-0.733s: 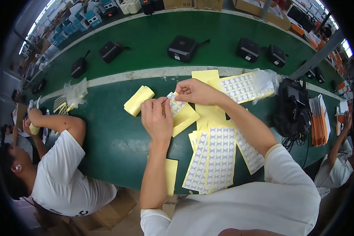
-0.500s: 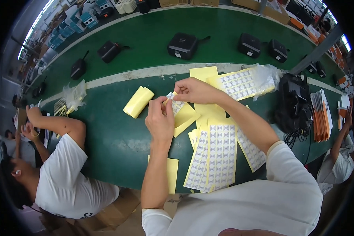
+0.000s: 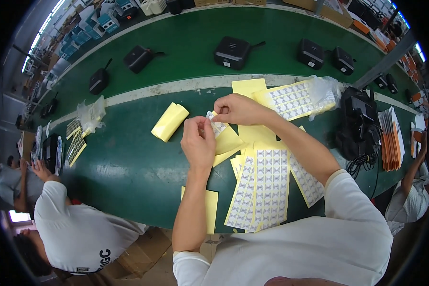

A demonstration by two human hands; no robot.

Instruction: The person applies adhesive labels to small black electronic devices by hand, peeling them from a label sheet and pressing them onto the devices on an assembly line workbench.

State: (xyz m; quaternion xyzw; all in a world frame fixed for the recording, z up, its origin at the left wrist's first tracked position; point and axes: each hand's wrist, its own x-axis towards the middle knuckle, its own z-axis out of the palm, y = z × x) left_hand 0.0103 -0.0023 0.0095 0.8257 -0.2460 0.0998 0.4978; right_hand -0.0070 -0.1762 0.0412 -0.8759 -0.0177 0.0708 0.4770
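Note:
Above the green table, both of my hands meet at a small folded sheet of white printed stickers on yellow backing paper (image 3: 218, 127). Fingers and thumb of my left hand (image 3: 198, 142) are closed on the sheet's left edge. My right hand (image 3: 240, 109) pinches at its upper edge; whether a loose sticker is between the fingertips is too small to tell. Under the hands, yellow backing paper (image 3: 228, 142) is bent. Flat sticker sheets (image 3: 271, 188) overlap just in front of my body. Left of my hands lies a rolled yellow sheet (image 3: 170, 122).
Beyond the table's pale edge, black cases with straps (image 3: 232, 52) sit on a green belt. More sticker sheets lie partly under clear plastic (image 3: 325, 95). At right are a black device with cables (image 3: 357, 124) and orange-white packets (image 3: 390, 138). A co-worker (image 3: 81, 229) leans at left.
The black cases have shifted right along the belt. At left, the co-worker has leaned back and lowered an arm, uncovering sticker sheets. My hands stay together at the small sheet.

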